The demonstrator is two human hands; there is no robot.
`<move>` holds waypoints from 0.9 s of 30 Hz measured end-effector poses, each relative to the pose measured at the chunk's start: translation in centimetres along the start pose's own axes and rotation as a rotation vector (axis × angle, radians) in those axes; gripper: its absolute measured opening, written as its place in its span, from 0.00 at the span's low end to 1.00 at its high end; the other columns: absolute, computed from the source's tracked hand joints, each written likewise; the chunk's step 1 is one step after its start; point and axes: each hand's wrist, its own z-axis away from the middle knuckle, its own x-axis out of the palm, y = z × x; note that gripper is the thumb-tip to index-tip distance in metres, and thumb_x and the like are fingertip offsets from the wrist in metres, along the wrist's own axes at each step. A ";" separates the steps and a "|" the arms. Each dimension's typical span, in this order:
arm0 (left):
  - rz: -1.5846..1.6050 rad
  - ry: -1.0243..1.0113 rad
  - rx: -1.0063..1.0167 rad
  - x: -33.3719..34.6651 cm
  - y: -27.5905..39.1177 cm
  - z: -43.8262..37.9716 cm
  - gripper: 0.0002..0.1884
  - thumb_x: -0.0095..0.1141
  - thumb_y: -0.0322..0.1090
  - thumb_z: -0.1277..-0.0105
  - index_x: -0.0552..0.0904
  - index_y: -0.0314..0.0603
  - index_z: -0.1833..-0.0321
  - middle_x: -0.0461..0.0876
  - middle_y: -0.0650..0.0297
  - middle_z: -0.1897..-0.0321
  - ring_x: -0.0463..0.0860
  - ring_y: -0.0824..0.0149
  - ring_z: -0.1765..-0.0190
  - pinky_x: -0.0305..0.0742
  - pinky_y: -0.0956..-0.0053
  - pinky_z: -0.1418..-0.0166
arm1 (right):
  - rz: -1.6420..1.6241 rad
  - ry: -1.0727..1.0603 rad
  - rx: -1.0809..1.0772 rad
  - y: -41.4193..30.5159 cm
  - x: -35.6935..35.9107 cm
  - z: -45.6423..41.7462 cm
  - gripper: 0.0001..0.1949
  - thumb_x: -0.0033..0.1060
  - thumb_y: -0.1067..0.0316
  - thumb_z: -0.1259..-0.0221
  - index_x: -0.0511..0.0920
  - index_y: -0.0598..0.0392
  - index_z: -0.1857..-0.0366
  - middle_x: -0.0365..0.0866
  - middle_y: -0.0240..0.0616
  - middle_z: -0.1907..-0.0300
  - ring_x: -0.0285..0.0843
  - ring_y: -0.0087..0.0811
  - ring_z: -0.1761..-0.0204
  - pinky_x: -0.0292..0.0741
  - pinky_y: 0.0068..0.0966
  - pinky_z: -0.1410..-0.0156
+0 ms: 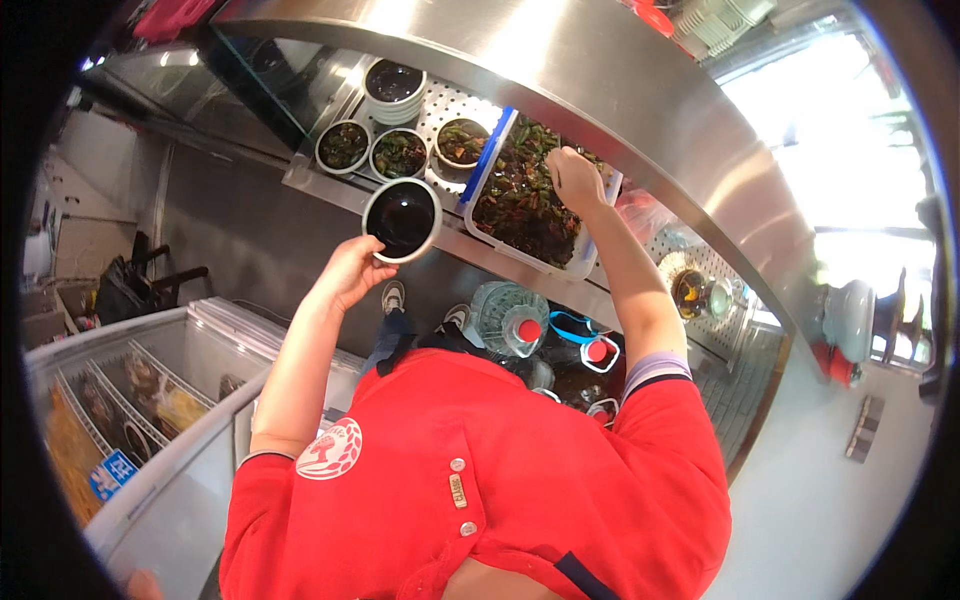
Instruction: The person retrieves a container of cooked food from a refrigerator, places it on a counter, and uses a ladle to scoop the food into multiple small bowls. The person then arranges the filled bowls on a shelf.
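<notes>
My left hand (352,271) grips the rim of a round bowl (405,219), white outside with a glossy black inside, in front of the steel counter. My right hand (576,180) is curled over a clear plastic tub (480,223) of chopped green and dark vegetables in liquid (521,199). Whether its fingers hold a utensil is hidden. Left of the tub stand three bowls of the same food: one at the left (343,146), one in the middle (399,154) and one beside the tub (461,142). Behind them rises a stack of bowls (394,90).
A curved steel hood (517,52) overhangs the perforated shelf. Below the shelf, near my body, are a large clear bottle with a red cap (510,319) and other containers. An open chest freezer (161,442) stands at my left. Glass jars (694,292) sit at the right.
</notes>
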 end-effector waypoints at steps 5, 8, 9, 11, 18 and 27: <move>0.038 -0.002 -0.012 1.0 -3.0 0.9 0.07 0.47 0.29 0.39 0.74 0.33 0.63 0.79 0.57 0.71 0.79 0.65 0.70 0.78 0.73 0.64 | -0.133 0.029 -0.043 -1.8 0.3 1.9 0.02 0.52 0.71 0.45 0.71 0.54 0.71 0.74 0.45 0.71 0.74 0.49 0.63 0.71 0.43 0.59; 0.046 -0.017 -0.027 0.6 -3.8 0.6 0.07 0.47 0.31 0.38 0.74 0.34 0.63 0.78 0.58 0.72 0.78 0.66 0.72 0.75 0.74 0.67 | -0.189 0.036 -0.055 -3.3 -0.2 3.7 0.03 0.50 0.70 0.42 0.70 0.56 0.71 0.74 0.47 0.72 0.74 0.51 0.66 0.71 0.44 0.62; 0.049 -0.014 -0.027 0.5 -3.8 0.4 0.07 0.47 0.32 0.38 0.74 0.35 0.63 0.78 0.59 0.73 0.77 0.66 0.73 0.74 0.74 0.68 | -0.202 0.024 -0.042 -3.7 -0.3 4.2 0.04 0.50 0.70 0.41 0.70 0.56 0.71 0.74 0.47 0.72 0.74 0.52 0.66 0.71 0.44 0.63; 0.054 -0.010 -0.029 0.5 -3.7 0.2 0.08 0.47 0.34 0.38 0.74 0.36 0.64 0.77 0.61 0.74 0.76 0.67 0.74 0.73 0.75 0.68 | -0.244 0.041 -0.033 -4.6 -0.6 5.5 0.04 0.49 0.70 0.40 0.71 0.57 0.71 0.73 0.47 0.73 0.73 0.52 0.67 0.71 0.42 0.64; 0.127 -0.048 -0.051 0.6 -2.6 -0.2 0.08 0.50 0.36 0.38 0.74 0.39 0.64 0.77 0.62 0.71 0.74 0.68 0.70 0.71 0.74 0.65 | -0.413 0.021 0.022 -9.3 -2.8 9.9 0.02 0.50 0.74 0.43 0.70 0.58 0.72 0.72 0.47 0.73 0.73 0.51 0.68 0.69 0.40 0.65; 0.117 -0.160 -0.109 -0.3 -2.1 -1.3 0.06 0.54 0.34 0.41 0.76 0.41 0.65 0.77 0.64 0.72 0.74 0.69 0.69 0.71 0.74 0.62 | -0.489 0.044 0.156 -12.6 -3.3 13.7 0.04 0.49 0.70 0.40 0.71 0.59 0.70 0.73 0.46 0.73 0.73 0.51 0.68 0.68 0.39 0.64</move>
